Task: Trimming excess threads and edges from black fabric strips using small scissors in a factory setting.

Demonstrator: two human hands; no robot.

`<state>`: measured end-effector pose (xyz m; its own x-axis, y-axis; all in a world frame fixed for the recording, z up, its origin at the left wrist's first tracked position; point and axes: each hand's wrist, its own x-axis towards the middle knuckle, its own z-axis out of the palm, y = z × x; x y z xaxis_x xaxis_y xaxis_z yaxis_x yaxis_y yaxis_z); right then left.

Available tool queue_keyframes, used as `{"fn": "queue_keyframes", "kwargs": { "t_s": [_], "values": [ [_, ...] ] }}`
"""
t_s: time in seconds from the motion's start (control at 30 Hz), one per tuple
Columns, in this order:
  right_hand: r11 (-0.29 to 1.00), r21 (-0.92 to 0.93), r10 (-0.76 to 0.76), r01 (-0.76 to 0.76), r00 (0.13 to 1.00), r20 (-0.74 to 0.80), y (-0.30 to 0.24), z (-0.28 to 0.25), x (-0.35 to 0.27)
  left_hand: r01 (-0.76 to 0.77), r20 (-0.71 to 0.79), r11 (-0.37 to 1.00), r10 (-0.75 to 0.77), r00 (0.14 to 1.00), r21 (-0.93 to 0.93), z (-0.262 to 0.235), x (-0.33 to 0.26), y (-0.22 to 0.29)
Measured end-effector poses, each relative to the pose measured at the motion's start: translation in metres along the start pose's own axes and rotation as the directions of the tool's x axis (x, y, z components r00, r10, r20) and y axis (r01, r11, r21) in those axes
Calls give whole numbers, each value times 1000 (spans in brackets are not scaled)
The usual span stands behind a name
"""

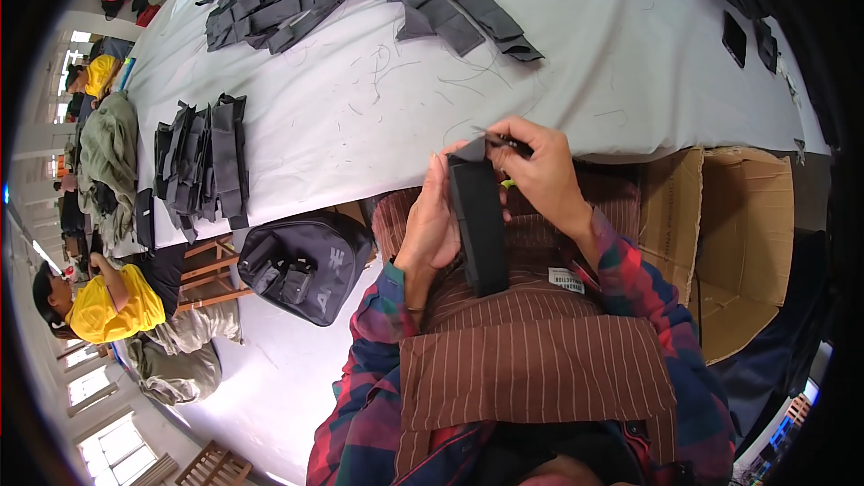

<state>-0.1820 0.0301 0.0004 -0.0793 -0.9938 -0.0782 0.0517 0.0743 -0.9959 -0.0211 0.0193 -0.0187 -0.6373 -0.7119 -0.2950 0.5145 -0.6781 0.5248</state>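
As the head view shows it, with the clock centred on the work, black strip [482, 234]: held up mid-picture, standing roughly upright between both hands, just off the table's near edge. Lower end hangs over the lap; can't tell if it's touching.

Left hand [432, 229]: at 9 o'clock, clamped on the strip, fingers along its side near the top. My guess is it's the steady hand, so the other one's free to fiddle.

Right hand [544, 171]: at 2 o'clock, thumb and finger pinched together on a dark tool [515, 146], right by the strip's top corner. Might be small snips; fingers hide most of it, so no clue whether the blades are apart. Lower fingers tuck behind, probably for control up close.

Brown apron [531, 369]: 5 to 6 o'clock, over the lap, probably saving the clothes.

Big pile [297, 0]: 11 o'clock, a jumble of dark strips on the white cloth [342, 126].

Small stack [202, 162]: between 9 and 10, lined up neater, I'd say to keep it separate from the jumble.

Cardboard box [670, 225]: 3 o'clock, flush-ish with the table edge, likely for easy reach.

Black bag [315, 283]: between 8 and 9, below the table edge, presumably out of the way.
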Motion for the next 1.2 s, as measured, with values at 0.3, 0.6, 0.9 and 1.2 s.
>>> {"fn": "queue_keyframes", "kwargs": {
  "t_s": [0.3, 0.6, 0.9, 1.2],
  "values": [
    [999, 48, -8, 8, 1000, 4, 3, 4, 11, 20, -127, 999, -15, 992, 37, -17, 4, -2],
    [986, 162, 15, -32, 995, 104, 1, 5, 3, 2, -122, 989, -21, 992, -151, -12, 5, 10],
    [969, 230, 41, -89, 977, 208, -1, 7, -8, 47, 7, 941, -48, 999, -336, -23, 4, 9],
    [992, 124, -4, -33, 957, 289, -24, -9, -15, -135, 50, 988, 132, 990, 77, 13, -11, 33]
  ]
}}
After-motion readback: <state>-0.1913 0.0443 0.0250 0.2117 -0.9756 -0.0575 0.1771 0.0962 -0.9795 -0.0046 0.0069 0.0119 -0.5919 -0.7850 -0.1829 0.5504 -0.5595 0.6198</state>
